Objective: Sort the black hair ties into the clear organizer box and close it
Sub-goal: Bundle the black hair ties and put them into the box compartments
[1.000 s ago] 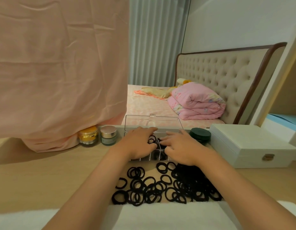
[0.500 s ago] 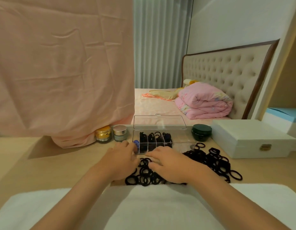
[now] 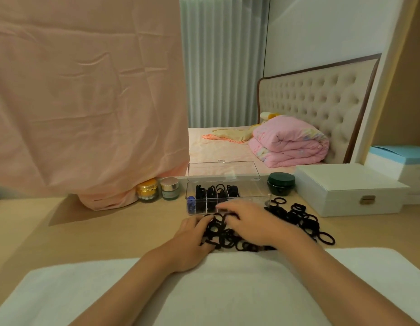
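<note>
The clear organizer box (image 3: 253,192) stands on the wooden desk with its lid (image 3: 223,171) raised upright at the back. Several middle compartments hold black hair ties (image 3: 212,192), the leftmost holds a blue item (image 3: 191,203), and the right compartments look empty. In front of the box a loose pile of black hair ties (image 3: 296,217) spreads to the right. My left hand (image 3: 191,242) reaches into the pile's left edge, its fingertips hidden among the ties. My right hand (image 3: 250,223) lies palm down on the pile, with its fingers spread just before the box's front wall.
A gold jar (image 3: 147,190) and a silver-lidded jar (image 3: 170,188) stand left of the box, a dark green jar (image 3: 280,183) right of it, then a white latched case (image 3: 345,189). Pink cloth (image 3: 86,102) hangs at the left. A white towel (image 3: 228,290) covers the near edge.
Both hands have come back from the organizer box to the pile of ties in front of it. The view has risen and shifted.
</note>
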A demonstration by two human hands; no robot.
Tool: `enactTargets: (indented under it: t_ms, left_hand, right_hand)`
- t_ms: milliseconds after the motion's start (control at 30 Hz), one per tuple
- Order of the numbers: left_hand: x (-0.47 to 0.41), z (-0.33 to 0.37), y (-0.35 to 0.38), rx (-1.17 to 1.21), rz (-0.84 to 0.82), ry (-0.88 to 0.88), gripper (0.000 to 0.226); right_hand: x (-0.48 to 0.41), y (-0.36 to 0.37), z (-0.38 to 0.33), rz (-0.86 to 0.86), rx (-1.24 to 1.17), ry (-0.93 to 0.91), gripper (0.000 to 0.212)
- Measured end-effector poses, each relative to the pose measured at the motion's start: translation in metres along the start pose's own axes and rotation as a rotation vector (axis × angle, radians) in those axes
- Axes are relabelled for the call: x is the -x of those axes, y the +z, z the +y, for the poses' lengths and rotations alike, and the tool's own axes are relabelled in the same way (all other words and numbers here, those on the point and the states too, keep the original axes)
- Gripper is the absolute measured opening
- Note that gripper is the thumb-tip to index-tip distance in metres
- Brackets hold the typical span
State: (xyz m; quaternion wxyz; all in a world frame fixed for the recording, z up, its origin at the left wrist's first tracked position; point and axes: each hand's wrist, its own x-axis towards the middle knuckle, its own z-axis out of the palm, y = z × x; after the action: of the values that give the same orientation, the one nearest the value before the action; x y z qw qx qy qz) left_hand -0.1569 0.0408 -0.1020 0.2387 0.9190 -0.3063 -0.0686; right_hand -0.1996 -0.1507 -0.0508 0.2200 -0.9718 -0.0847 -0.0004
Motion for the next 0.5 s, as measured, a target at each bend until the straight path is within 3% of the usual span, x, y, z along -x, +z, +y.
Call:
enactTargets:
  t_ms: [167,367,500]
  left_hand:
    - [-0.017,0.016,0.000,-0.025,0.000,0.038,0.065]
    - [-0.033,0.042,-0.038,-0.106,-0.189,-0.046,0.080]
    - [-0.047,0.067,-0.042,-0.038,0.014,0.059,0.056]
  right_hand:
    - [0.013,-0.048,0.032,0.037,0.002,0.115,0.051]
    - [0.011,-0.065,0.065,0.044,0.044,0.211,0.049]
    - [0.005,-0.059,0.075,0.037,0.132,0.240,0.048]
